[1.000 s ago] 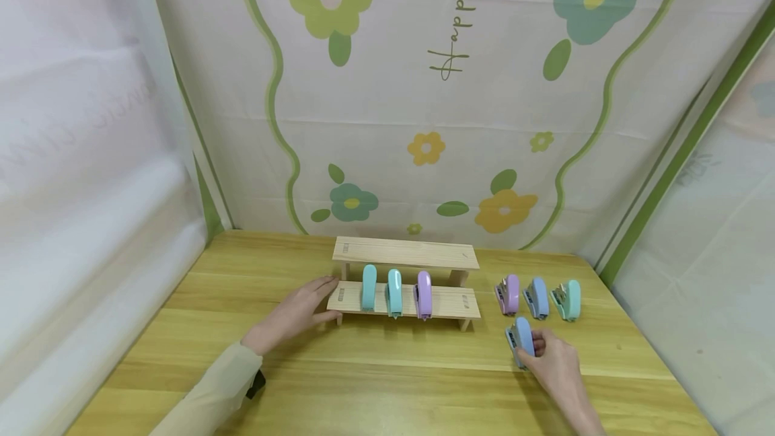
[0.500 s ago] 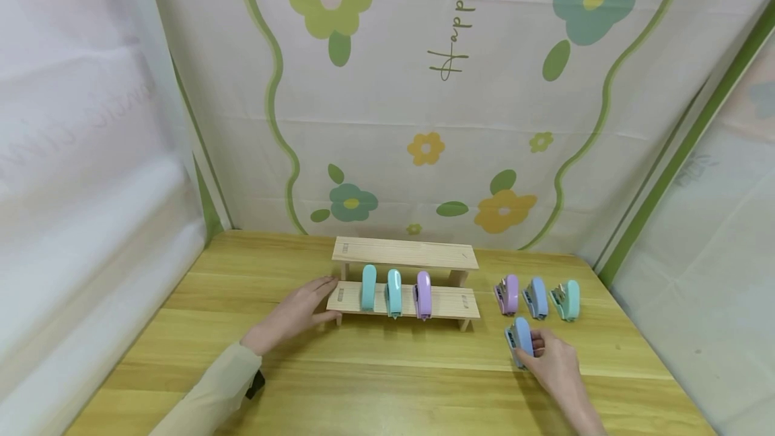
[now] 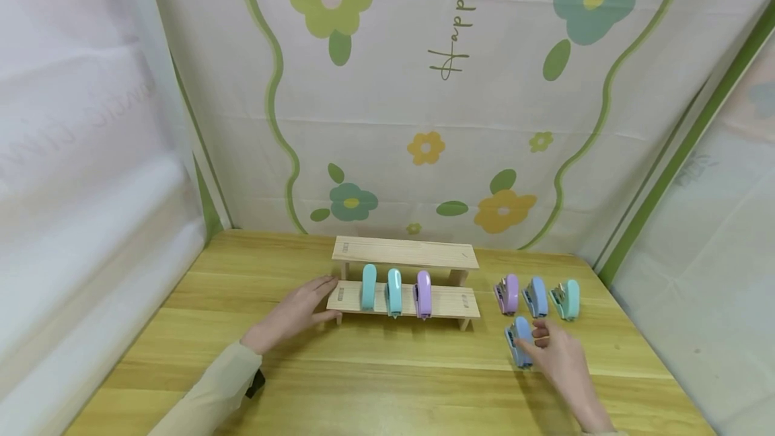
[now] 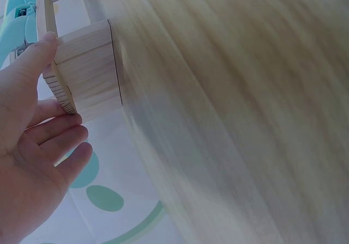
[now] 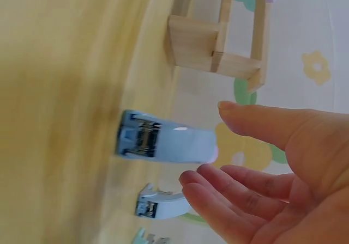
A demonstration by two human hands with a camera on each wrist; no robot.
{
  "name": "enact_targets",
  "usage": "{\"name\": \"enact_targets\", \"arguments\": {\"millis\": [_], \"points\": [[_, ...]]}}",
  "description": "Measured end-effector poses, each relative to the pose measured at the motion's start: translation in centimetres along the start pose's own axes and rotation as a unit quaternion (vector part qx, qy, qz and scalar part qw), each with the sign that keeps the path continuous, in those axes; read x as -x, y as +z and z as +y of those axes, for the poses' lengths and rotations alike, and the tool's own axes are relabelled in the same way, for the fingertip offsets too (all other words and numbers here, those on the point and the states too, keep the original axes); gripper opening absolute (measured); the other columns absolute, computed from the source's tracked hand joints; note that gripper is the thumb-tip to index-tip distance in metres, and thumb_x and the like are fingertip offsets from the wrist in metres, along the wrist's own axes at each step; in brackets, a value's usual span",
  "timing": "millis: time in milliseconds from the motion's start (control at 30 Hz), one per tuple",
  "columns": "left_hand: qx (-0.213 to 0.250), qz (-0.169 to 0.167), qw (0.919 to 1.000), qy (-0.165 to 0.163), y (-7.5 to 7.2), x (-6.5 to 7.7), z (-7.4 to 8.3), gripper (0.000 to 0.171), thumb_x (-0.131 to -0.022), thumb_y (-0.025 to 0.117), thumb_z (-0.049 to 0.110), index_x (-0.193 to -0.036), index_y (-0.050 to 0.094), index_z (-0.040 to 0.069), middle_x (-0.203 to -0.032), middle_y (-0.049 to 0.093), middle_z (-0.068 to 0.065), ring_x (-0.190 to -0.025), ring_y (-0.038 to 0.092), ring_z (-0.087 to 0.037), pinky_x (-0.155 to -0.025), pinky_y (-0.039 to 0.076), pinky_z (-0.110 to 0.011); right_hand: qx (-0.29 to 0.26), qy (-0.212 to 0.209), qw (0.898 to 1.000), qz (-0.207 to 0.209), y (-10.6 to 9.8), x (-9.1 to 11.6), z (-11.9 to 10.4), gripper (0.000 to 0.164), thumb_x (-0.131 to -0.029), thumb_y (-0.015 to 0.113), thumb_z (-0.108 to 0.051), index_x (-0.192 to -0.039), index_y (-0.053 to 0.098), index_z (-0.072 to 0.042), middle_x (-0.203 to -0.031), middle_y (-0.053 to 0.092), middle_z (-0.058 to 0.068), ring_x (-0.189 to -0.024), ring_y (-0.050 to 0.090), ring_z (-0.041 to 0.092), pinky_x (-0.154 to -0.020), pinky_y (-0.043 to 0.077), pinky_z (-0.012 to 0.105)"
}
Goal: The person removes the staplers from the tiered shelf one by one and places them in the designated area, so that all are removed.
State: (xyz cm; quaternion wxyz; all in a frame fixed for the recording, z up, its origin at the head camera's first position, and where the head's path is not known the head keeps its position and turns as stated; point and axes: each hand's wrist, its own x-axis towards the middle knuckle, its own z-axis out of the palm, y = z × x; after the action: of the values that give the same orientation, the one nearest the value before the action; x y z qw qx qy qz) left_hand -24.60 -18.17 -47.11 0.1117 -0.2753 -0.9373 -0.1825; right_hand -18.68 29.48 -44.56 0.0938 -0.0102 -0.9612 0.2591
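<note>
The right grip [image 3: 562, 358] is wide, thumb and fingers apart, by the front blue stapler [image 3: 520, 336], which sits on the bench [image 3: 387, 382]. The left grip [image 3: 295, 313] pinches the wooden shelf's [image 3: 451, 301] end.

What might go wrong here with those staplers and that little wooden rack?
First, the right hand has its fingers spread around the nearest blue stapler without a grip, so a stray brush might tip it. Second, the left hand holds one end of the wooden rack; a jolt there might make the purple stapler slip, since its nose sits at the lower step's front edge.
</note>
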Motion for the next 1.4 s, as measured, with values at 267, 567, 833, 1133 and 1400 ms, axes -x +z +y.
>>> {"name": "enact_targets", "arguments": {"millis": [267,567,833,1133,1400], "points": [[0.005,-0.001,1.0000,0.001,-0.1,-0.1,0.0,0.071,-0.089,0.074,0.034,-0.141,0.049,-0.007,-0.142,0.054,-0.025,-0.130,0.055,-0.040,-0.107,0.051,-0.050,0.003,-0.048,0.998,0.036,-0.7,-0.6,-1.6,0.043,-0.082,0.080,-0.017,-0.109,0.062,0.010,-0.097,0.072,0.026,-0.084,0.072,0.035,-0.067,0.064,0.041],[0.000,-0.004,1.0000,-0.002,-0.2,-0.1,0.1,0.071,-0.089,0.074,0.035,-0.141,0.049,-0.007,-0.143,0.053,-0.025,-0.130,0.055,-0.040,-0.108,0.051,-0.051,0.008,-0.081,0.996,0.044,-1.0,-1.3,-3.8,0.044,-0.081,0.082,-0.019,-0.112,0.064,0.009,-0.096,0.073,0.023,-0.081,0.073,0.032,-0.067,0.064,0.039],[-0.008,-0.007,0.9999,-0.002,-0.1,-0.1,0.1,0.071,-0.089,0.074,0.036,-0.141,0.049,-0.006,-0.143,0.054,-0.025,-0.130,0.055,-0.039,-0.107,0.051,-0.050,0.004,-0.119,0.991,0.061,-0.3,-1.7,-5.5,0.040,-0.079,0.083,-0.015,-0.107,0.065,0.007,-0.091,0.073,0.019,-0.080,0.073,0.031,-0.065,0.064,0.037],[-0.009,-0.003,1.0000,0.001,0.0,-0.1,-0.1,0.071,-0.089,0.074,0.035,-0.141,0.050,-0.007,-0.142,0.054,-0.025,-0.129,0.056,-0.040,-0.106,0.052,-0.050,-0.020,-0.140,0.989,0.049,1.3,-2.4,-7.3,0.040,-0.078,0.083,-0.013,-0.107,0.064,0.008,-0.095,0.071,0.021,-0.081,0.072,0.031,-0.072,0.064,0.040],[-0.005,-0.007,0.9999,-0.007,0.0,-0.1,0.0,0.070,-0.089,0.074,0.034,-0.141,0.049,-0.006,-0.144,0.053,-0.025,-0.131,0.054,-0.040,-0.108,0.050,-0.051,-0.041,-0.122,0.992,0.011,2.6,-2.7,-9.4,0.042,-0.082,0.082,-0.019,-0.112,0.065,0.005,-0.098,0.072,0.018,-0.085,0.071,0.028,-0.074,0.064,0.036]]}}
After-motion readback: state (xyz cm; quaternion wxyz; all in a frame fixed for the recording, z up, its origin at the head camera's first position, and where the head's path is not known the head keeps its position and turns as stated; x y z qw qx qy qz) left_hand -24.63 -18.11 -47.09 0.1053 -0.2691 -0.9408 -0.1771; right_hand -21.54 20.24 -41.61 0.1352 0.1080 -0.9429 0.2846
